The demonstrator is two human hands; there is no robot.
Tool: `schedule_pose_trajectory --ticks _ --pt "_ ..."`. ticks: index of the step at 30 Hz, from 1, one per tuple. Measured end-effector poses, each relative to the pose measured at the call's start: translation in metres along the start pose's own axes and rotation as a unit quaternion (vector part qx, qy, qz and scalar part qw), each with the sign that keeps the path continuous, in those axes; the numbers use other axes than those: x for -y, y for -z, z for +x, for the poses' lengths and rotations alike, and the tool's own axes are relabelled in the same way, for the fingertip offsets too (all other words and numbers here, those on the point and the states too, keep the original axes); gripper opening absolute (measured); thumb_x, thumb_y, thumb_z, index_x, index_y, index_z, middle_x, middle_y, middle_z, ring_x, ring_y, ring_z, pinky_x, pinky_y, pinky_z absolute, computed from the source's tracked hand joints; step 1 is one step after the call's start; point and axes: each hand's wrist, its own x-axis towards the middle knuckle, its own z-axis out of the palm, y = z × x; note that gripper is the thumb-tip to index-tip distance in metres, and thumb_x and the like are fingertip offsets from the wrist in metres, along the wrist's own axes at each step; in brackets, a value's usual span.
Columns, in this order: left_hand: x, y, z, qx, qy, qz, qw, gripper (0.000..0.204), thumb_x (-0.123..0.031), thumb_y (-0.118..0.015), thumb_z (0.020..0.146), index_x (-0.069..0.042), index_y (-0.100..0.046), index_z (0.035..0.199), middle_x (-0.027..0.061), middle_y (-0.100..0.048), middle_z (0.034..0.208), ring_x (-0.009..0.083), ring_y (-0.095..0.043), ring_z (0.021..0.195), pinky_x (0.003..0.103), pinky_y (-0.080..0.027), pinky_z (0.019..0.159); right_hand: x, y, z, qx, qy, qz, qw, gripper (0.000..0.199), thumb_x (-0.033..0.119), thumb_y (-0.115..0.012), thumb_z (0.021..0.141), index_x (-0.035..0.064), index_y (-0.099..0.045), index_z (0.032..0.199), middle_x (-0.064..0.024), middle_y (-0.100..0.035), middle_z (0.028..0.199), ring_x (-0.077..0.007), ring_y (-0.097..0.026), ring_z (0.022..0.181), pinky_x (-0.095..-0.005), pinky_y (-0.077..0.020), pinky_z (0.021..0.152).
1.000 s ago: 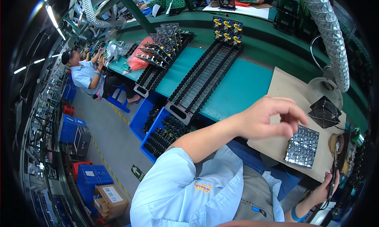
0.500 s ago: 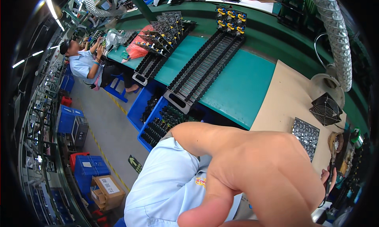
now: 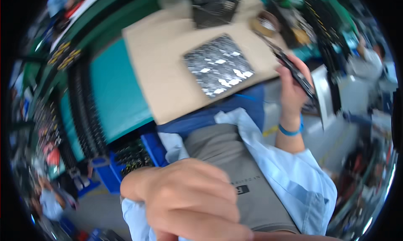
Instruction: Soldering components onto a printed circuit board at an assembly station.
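Note:
Large and blurred, my left hand [image 3: 191, 199] is raised close to the camera at the lower middle. Its fingers are curled, and their tips are hidden, so what they hold, if anything, does not show. At the right, my right hand [image 3: 294, 83] grips the black handle of a soldering iron [image 3: 296, 73]. The thin end of the iron points up and left, toward a round tan holder [image 3: 265, 23]. A populated circuit board [image 3: 218, 65] lies flat on the brown work sheet [image 3: 147, 65], left of my right hand and apart from it.
A black fan [image 3: 214, 9] stands behind the board. Left of the sheet is a green mat [image 3: 117, 90] with a slotted black rack [image 3: 84, 111]. A blue bin [image 3: 153, 151] holding dark parts sits below the table edge. Other people work at far left and right.
The view has swung right, bringing the board toward the middle and my right arm into full view. My left hand has moved lower left in the picture, its fingers now curled.

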Motion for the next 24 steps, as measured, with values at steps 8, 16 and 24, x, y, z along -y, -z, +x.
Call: schedule_pose_trajectory --ticks 8,16,24 --pt "0.006 0.037 -0.016 0.067 0.174 0.076 0.980 0.066 -0.067 -0.067 0.090 -0.004 -0.078 0.105 0.0055 -0.073 0.085 0.0177 -0.067 0.070 0.031 -0.050 0.056 0.003 0.019 -0.014 0.006 -0.011 0.059 0.998 0.036 0.002 -0.079 0.090 -0.0045 -0.067 0.123 -0.0131 -0.075 0.107 -0.0158 -0.071 0.098 -0.0278 -0.0552 0.088" --pt "0.036 0.060 -0.073 -0.163 0.431 0.454 0.762 0.025 -0.012 -0.072 0.094 0.002 -0.069 0.115 0.0064 -0.067 0.091 0.0146 -0.063 0.078 0.028 -0.051 0.069 -0.010 0.015 -0.017 0.028 0.020 0.082 0.996 0.035 0.004 -0.076 0.094 -0.0040 -0.065 0.126 -0.0157 -0.074 0.112 -0.0188 -0.072 0.100 -0.0290 -0.0563 0.088" --pt "0.069 0.072 -0.091 -0.363 0.543 0.285 0.702 0.056 -0.015 -0.059 0.105 0.006 -0.040 0.154 0.0080 -0.064 0.111 0.0094 -0.061 0.079 0.021 -0.051 0.066 -0.021 -0.022 -0.016 0.056 -0.072 0.249 0.964 0.037 0.006 -0.060 0.105 -0.0016 -0.051 0.140 -0.0200 -0.067 0.127 -0.0275 -0.069 0.117 -0.0381 -0.0570 0.099"
